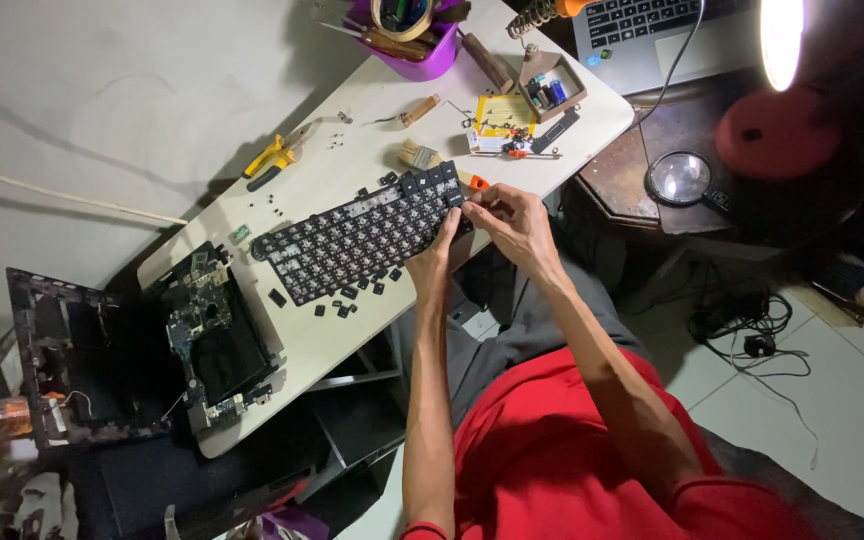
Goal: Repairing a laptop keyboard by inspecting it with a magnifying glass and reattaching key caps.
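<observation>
One laptop keyboard point(362, 238), many keycaps missing, lies mid-surface point(352, 330); both hands grip its 3 o'clock end, left hand point(439, 252) fingers curled around the edge, right hand point(512, 222) fingers pinching the corner. Loose keycaps point(352, 295) scatter at 6 o'clock; one stripped laptop base point(207, 335) sits at 8 o'clock.

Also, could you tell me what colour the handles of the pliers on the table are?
The pliers have yellow handles with black parts, best seen in the head view.
</observation>
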